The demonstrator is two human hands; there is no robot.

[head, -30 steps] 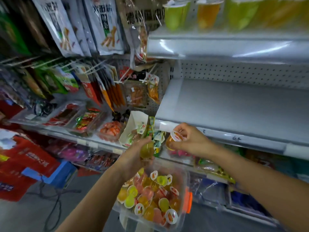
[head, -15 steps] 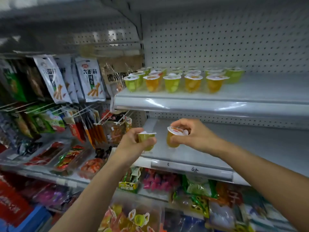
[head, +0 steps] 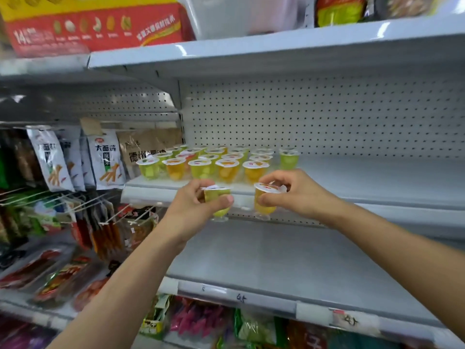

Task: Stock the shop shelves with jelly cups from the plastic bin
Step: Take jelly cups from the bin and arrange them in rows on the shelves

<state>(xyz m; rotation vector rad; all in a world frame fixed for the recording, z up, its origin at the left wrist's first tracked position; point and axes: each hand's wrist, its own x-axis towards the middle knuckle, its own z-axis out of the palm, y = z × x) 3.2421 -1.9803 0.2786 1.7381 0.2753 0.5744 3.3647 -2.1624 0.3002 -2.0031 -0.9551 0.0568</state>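
My left hand (head: 198,205) grips a green jelly cup (head: 218,202) upright, just below the front lip of the middle shelf (head: 352,195). Beside it, my right hand (head: 297,195) pinches an orange jelly cup (head: 264,201) by its rim, also upright. The two cups hang a short gap apart. On the shelf above them stand several rows of green and orange jelly cups (head: 216,163), filling its left end. The plastic bin is out of view.
The middle shelf is bare to the right of the cups, against a white pegboard back (head: 327,117). A lower grey shelf (head: 289,263) lies under my arms. Snack bags (head: 105,159) hang on pegs at left. A red box (head: 95,23) sits on the top shelf.
Both hands rose from the bin up to the middle shelf's front edge, each carrying its cup. The view tilted up, and the bin dropped out of sight.
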